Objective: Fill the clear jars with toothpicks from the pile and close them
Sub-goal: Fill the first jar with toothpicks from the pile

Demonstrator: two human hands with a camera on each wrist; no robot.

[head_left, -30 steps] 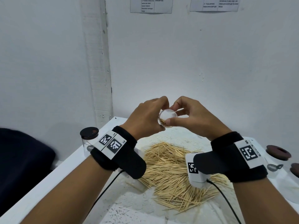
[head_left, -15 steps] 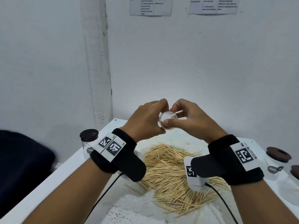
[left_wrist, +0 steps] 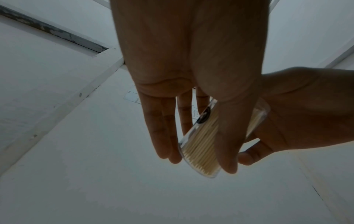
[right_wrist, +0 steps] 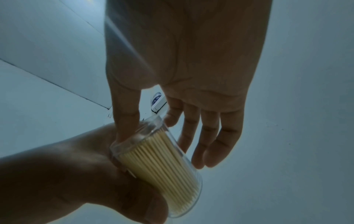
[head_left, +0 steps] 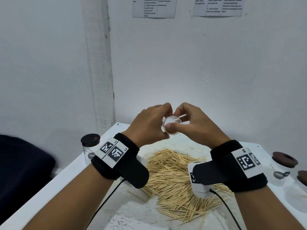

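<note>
L hand (head_left: 150, 127) and R hand (head_left: 194, 125) are both raised above the table (head_left: 49, 185), sharing one clear jar (head_left: 171, 126). L fingers curl round the jar body, thumb along the side; R thumb presses on the near end, R fingers lie behind the wall. Jar is held roughly sideways, one round end facing the head cam. Wrist views show it packed w/ toothpicks (right_wrist: 162, 163) lined up lengthwise, tips reaching the far end. A dark round bit shows at one end in the left wrist view; can't tell if that's a lid or a sticker.

Step in hand, my guess: settling/checking the full jar before or while closing it. To do it well: keep L grip firm on the body so the jar doesn't roll, tip the open end up before letting go w/ R, make sure no picks stick past the rim, seat the lid square, no forcing.

Below the hands: the loose toothpick pile (head_left: 174, 180) spread on the table, plenty left. Lidded jar w/ dark lid (head_left: 90, 139) at L edge of the table, looks empty of picks as far as I can see. More brown-lidded jars (head_left: 284, 159) at R edge, contents unclear.

Writing: two printed sheets (head_left: 153, 7) taped on the wall, text too small/blurred to read. Wristbands carry black-white square markers (head_left: 112, 151); tiny letters beside them not legible. No brand seen on any jar.
</note>
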